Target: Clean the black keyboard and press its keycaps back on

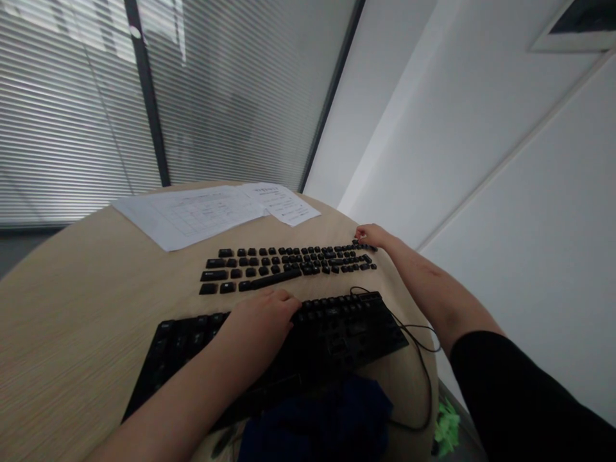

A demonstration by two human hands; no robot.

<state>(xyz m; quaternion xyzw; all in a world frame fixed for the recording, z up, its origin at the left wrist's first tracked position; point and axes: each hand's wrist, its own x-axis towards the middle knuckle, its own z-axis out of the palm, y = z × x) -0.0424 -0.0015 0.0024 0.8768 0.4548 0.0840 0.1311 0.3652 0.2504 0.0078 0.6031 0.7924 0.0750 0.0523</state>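
Note:
A black keyboard (370,333) lies on the table in front of me, with bare key sockets in its right part and keycaps still on along its far edge and at the left. My left hand (264,313) rests over its middle, fingers bent onto the far edge; the thumb is mostly hidden. Beyond it, loose black keycaps (289,260) are laid out in several rows. At the right end of the farthest row is my right hand (370,235), fingertips pinched together at a small keycap (356,242).
Printed paper sheets (202,212) lie at the back of the round wooden table (62,308). A black cable (426,385) loops along the right edge. Dark blue cloth (317,423) is at the near edge. Something green (447,427) is below. A white wall (529,192) stands close right.

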